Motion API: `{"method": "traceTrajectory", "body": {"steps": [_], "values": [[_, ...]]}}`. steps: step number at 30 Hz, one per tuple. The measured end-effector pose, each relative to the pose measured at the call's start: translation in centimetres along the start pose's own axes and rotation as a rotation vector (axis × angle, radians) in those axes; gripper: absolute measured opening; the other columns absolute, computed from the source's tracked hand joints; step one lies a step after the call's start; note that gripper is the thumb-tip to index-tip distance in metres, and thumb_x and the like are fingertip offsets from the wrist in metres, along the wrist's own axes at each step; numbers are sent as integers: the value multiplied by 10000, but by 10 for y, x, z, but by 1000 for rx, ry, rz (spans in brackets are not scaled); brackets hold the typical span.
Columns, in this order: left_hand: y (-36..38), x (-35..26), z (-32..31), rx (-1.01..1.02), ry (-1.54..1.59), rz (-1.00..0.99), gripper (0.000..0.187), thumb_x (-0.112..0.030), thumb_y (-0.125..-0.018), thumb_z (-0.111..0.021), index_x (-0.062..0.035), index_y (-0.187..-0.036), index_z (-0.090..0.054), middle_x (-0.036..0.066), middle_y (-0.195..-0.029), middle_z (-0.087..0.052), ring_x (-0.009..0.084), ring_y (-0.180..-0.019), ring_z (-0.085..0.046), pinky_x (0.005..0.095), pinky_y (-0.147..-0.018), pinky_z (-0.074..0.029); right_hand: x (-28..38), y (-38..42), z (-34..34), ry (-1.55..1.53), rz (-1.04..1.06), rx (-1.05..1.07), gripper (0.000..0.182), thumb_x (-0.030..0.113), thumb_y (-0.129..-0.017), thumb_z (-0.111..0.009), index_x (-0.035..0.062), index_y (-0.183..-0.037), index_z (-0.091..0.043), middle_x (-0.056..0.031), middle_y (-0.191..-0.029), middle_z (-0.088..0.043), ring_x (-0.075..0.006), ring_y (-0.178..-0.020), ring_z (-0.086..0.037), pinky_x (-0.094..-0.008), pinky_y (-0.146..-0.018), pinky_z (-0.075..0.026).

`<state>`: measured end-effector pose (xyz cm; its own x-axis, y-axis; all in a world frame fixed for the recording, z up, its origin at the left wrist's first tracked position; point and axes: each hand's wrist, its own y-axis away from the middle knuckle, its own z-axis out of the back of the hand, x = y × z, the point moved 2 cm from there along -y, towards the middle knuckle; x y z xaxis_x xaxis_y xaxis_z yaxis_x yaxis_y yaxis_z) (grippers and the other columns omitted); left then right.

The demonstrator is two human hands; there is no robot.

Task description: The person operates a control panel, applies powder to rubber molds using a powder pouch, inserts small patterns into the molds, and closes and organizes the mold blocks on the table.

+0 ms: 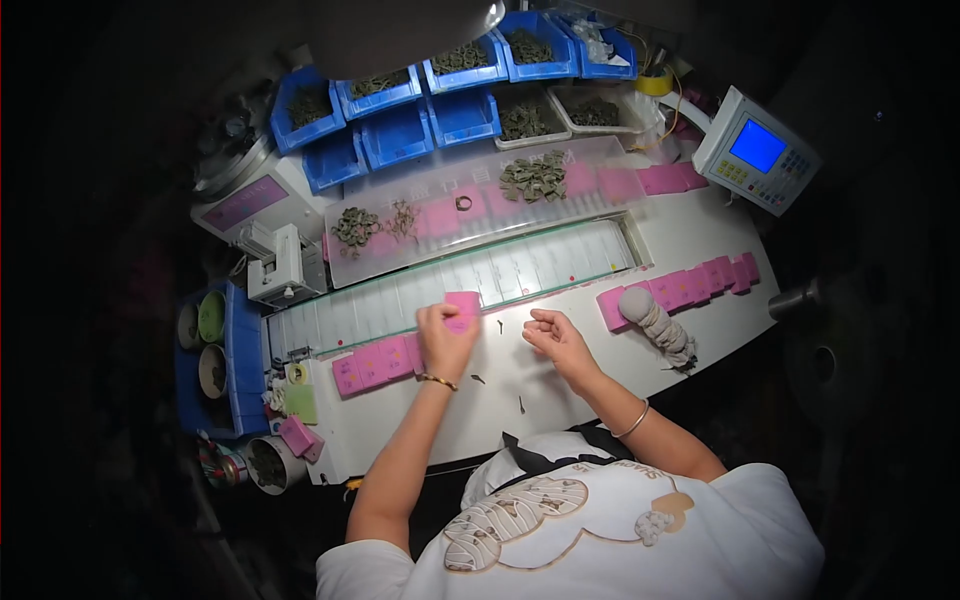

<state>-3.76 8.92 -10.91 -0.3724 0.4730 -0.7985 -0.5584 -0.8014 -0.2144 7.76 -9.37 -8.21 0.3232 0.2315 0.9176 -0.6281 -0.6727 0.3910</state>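
Observation:
My left hand [445, 342] is closed on a pink card-like block [463, 308], held over the white worktop by its left side. A little to the right, my right hand [562, 348] hovers with loosely bent fingers, and I see nothing in it. Small dark slivers lie on the worktop around my hands: one [501, 326] between them, another [478, 379] below my left hand and a third [521, 404] nearer my body. Left of my left hand runs a row of pink blocks [372, 364], partly hidden by that hand.
A glass-edged channel [400, 290] crosses behind my hands. Beyond it lie a clear tray [350, 262] with dried green pieces and blue bins [395, 137]. At right are more pink blocks [690, 287], a grey cloth-wrapped roll [655, 325] and a control panel [757, 150].

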Motion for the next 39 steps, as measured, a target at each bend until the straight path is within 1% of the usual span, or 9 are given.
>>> {"method": "traceTrajectory", "body": {"steps": [2, 5, 14, 20, 22, 27, 29, 34, 39], "values": [[-27, 35, 5, -88, -117, 65, 345, -202, -698, -801, -70, -944, -599, 126, -1055, -547, 307, -1017, -555, 384, -912, -470, -2, 8, 1, -1, -16, -34, 522, 221, -906, -690, 4, -1332, -480, -56, -1155, -604, -112, -1024, -574, -262, -865, -478], [-47, 63, 10, -49, -254, 120, 388, -245, -695, -816, -77, -975, -605, 128, -1090, -537, 328, -1061, -534, 404, -964, -441, -14, 16, 9, -2, -97, -87, 511, 198, -901, -685, 2, -1330, -490, -57, -1147, -609, -114, -1011, -586, -257, -849, -488], [-70, 93, 18, -75, -268, 123, 452, -298, -688, -842, -85, -1008, -603, 143, -1123, -535, 360, -1083, -518, 435, -991, -420, -31, 31, 28, 36, -98, -165, 444, 179, -896, -682, -3, -1278, -550, -55, -1112, -628, -109, -956, -609, -243, -804, -498], [-68, 115, 44, -100, -272, 150, 457, -327, -696, -837, -89, -1020, -620, 135, -1153, -540, 337, -1099, -528, 445, -990, -415, -36, 42, 40, 39, -117, -241, 393, 207, -891, -693, 31, -1229, -599, -56, -1117, -646, -123, -952, -609, -267, -786, -504], [-64, 119, 53, -186, -279, 161, 444, -317, -710, -829, -94, -1039, -632, 125, -1167, -536, 331, -1106, -524, 439, -1007, -396, -33, 46, 46, 37, -114, -251, 383, 200, -902, -679, 26, -1231, -590, -48, -1091, -644, -117, -939, -614, -259, -779, -498], [-43, 109, 68, -300, -364, 50, 453, -251, -730, -808, -108, -1106, -601, 126, -1187, -522, 338, -1129, -508, 441, -1044, -355, -34, 50, 65, 34, -96, -262, 350, 201, -923, -658, 25, -1217, -588, -31, -1041, -648, -106, -919, -621, -247, -763, -488], [-42, 121, 69, -206, -340, 44, 494, -237, -716, -810, -114, -1137, -583, 119, -1194, -515, 340, -1145, -498, 449, -1031, -368, -34, 49, 70, 26, -84, -292, 346, 212, -893, -687, 43, -1187, -617, -28, -1033, -654, -104, -908, -621, -254, -749, -494], [-50, 124, 73, -162, -407, 97, 522, -258, -711, -812, -118, -1156, -576, 117, -1221, -500, 338, -1169, -481, 463, -1010, -388, -29, 47, 78, 14, -75, -279, 334, 209, -899, -681, 41, -1181, -619, -27, -1019, -658, -105, -893, -625, -254, -743, -494], [-43, 65, 67, -161, -577, 164, 594, -282, -725, -808, -101, -1222, -537, 139, -1266, -466, 362, -1195, -453, 492, -997, -385, -24, 41, 110, -19, -11, -351, 281, 178, -908, -668, 39, -1150, -633, -25, -984, -664, -106, -883, -635, -252, -723, -496]]}}
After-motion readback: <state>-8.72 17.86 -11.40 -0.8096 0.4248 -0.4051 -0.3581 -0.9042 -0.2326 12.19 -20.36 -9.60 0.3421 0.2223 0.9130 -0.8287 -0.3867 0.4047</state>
